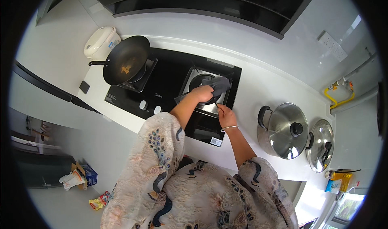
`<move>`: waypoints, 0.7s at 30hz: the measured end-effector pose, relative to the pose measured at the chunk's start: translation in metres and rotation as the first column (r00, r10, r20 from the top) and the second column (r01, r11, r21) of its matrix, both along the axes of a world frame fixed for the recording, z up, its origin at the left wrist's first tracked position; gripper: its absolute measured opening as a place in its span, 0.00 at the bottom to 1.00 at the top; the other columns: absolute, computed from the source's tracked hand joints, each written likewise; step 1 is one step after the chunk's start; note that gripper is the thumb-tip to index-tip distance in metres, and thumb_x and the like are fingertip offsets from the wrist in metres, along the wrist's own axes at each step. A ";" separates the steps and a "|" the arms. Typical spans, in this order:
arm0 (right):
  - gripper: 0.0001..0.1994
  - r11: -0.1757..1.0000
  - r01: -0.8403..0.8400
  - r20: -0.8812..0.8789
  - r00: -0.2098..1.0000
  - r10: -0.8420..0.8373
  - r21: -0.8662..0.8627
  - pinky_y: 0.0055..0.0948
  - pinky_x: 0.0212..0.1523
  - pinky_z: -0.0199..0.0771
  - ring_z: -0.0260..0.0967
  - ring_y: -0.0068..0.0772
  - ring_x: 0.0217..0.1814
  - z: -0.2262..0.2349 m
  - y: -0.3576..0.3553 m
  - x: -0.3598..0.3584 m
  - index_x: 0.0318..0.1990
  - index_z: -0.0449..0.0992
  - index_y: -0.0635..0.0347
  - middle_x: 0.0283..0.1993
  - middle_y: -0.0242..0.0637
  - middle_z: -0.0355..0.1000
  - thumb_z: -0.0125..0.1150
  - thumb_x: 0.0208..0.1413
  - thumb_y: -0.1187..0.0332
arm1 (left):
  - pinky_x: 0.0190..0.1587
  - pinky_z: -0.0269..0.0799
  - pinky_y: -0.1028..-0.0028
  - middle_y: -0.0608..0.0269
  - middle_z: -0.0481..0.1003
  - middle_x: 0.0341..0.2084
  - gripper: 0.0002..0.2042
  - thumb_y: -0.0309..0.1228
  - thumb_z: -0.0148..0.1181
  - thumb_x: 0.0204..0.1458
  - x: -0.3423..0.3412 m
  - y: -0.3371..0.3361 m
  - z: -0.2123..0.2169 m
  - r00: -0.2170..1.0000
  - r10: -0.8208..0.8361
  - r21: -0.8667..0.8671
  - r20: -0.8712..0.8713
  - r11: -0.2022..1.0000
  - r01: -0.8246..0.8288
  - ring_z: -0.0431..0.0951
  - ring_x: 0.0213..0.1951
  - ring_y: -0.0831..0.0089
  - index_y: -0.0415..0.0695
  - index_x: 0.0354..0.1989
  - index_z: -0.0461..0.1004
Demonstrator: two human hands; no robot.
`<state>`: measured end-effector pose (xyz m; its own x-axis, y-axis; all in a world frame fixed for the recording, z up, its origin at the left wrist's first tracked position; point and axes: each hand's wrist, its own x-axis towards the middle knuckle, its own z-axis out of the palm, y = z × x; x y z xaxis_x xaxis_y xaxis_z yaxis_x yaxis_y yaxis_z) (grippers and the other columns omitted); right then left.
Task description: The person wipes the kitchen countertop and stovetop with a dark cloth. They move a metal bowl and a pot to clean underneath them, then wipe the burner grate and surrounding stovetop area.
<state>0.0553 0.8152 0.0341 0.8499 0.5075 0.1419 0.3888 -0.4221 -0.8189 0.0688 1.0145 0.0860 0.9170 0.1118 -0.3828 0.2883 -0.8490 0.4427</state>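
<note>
My left hand (203, 93) is closed on a dark grey cloth (220, 85) over the right burner of the black gas hob (169, 73). The cloth covers part of the burner's round black pan support (197, 81). Just to the right, my right hand (227, 118) pinches a thin dark piece at the burner's near edge. It looks like a leg of the pan support, though my fingers partly hide it. Around the burner shows a shiny steel drip tray (210, 108).
A black wok (128, 59) with a brown patch inside sits on the left burner. A white lidded container (101, 41) stands behind it. On the right counter are a lidded steel pot (279, 128) and a glass lid (317, 142). The dark range hood (202, 5) hangs above.
</note>
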 end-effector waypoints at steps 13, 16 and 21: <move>0.10 0.999 0.007 0.036 0.999 -0.009 0.040 0.39 0.43 0.73 0.73 0.50 0.43 -0.004 -0.001 -0.002 0.45 0.76 0.55 0.43 0.44 0.75 0.54 0.57 0.69 | 0.39 0.72 0.63 0.54 0.78 0.32 0.12 0.31 0.51 0.46 -0.092 0.056 0.023 0.997 -0.072 0.009 0.016 0.997 0.072 0.78 0.35 0.59 0.42 0.36 0.79; 0.10 0.998 0.014 0.045 0.999 -0.017 0.054 0.39 0.42 0.73 0.73 0.50 0.43 -0.002 -0.003 -0.002 0.45 0.76 0.55 0.43 0.44 0.75 0.54 0.57 0.69 | 0.28 0.66 0.73 0.62 0.74 0.19 0.09 0.26 0.54 0.44 -0.095 0.077 0.039 0.934 0.354 -0.565 0.041 0.779 -0.271 0.72 0.24 0.76 0.34 0.30 0.77; 0.10 0.999 0.012 0.030 0.999 -0.013 0.042 0.38 0.43 0.74 0.73 0.49 0.43 0.000 -0.001 -0.003 0.45 0.77 0.55 0.43 0.44 0.75 0.54 0.57 0.69 | 0.36 0.72 0.67 0.46 0.78 0.29 0.13 0.29 0.53 0.47 -0.057 0.061 0.052 0.565 0.482 -0.367 0.670 0.876 -0.313 0.79 0.33 0.55 0.35 0.37 0.77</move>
